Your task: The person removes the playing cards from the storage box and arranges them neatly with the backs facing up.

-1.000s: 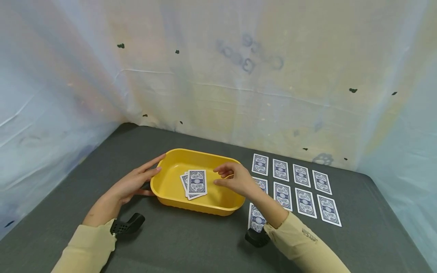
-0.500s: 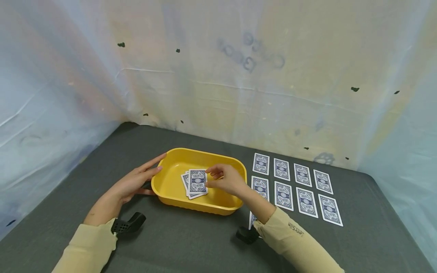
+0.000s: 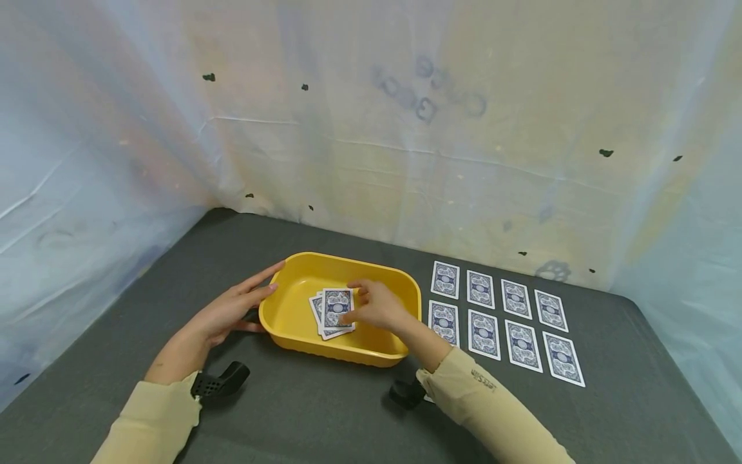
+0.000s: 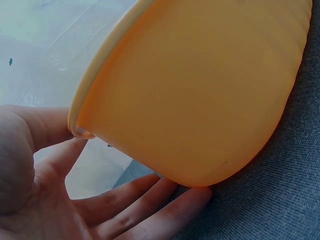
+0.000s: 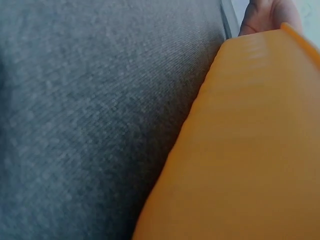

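Note:
A yellow plastic tub (image 3: 333,354) sits on the dark cloth, with several blue-backed playing cards (image 3: 332,309) lying in a loose, fanned pile inside. My left hand (image 3: 232,309) rests against the tub's left end, fingers spread. In the left wrist view a fingertip is at the rim and straight fingers (image 4: 145,215) touch low on the wall. Inside the tub, my right hand (image 3: 377,306) hovers at the pile's right side, thumb over the top card's lower right and forefinger near its upper right corner. The right wrist view shows only the tub's side, the cloth and part of the left hand.
Two rows of face-down cards (image 3: 483,334) lie to the right of the tub, and another card's edge shows beside the right sleeve (image 3: 475,399). A pale plastic sheet (image 3: 406,129) hangs behind the table. Black wrist cameras (image 3: 223,381) hang under both forearms.
My right hand has moved left across the tub to the pile and slightly down. The left hand, tub and cards keep their places.

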Action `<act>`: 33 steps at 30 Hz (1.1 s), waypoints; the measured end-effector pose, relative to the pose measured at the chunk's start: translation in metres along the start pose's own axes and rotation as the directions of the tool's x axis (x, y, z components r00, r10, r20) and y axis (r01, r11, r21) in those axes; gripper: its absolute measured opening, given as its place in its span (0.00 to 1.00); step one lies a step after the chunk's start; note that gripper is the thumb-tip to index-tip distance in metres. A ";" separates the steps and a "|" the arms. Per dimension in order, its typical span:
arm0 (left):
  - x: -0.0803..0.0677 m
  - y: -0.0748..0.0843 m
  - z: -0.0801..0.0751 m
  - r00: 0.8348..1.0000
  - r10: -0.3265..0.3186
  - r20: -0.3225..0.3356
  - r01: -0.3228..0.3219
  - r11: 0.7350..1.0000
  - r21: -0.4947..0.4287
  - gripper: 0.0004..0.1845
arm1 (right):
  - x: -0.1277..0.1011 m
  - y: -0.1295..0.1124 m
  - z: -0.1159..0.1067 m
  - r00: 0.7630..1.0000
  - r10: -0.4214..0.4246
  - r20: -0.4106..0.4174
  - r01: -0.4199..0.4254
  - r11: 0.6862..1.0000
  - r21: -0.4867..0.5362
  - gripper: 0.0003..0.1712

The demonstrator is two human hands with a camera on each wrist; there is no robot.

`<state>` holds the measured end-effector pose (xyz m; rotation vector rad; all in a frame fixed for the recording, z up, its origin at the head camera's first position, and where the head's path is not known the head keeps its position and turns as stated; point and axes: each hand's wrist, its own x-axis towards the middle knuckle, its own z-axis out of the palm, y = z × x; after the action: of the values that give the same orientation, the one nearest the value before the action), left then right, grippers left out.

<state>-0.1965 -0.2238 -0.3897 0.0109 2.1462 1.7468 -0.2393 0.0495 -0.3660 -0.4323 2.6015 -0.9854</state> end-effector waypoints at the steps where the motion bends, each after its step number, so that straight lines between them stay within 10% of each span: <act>1: 0.000 0.000 0.000 1.000 -0.001 0.000 0.001 1.000 -0.001 0.37 | 0.002 0.001 0.001 1.000 0.012 0.001 -0.012 1.000 0.001 0.38; 20: 0.002 0.002 0.001 1.000 -0.020 -0.006 0.020 1.000 0.006 0.36 | 0.004 0.002 0.011 0.997 0.052 -0.055 -0.058 0.992 -0.109 0.46; 33: 0.002 0.002 0.001 1.000 -0.026 -0.012 0.027 0.999 0.018 0.36 | 0.002 0.001 0.008 0.991 0.023 -0.131 -0.028 0.999 -0.039 0.31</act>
<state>-0.1987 -0.2218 -0.3886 -0.0234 2.1613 1.7165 -0.2379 0.0449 -0.3730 -0.3548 2.7404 -0.9845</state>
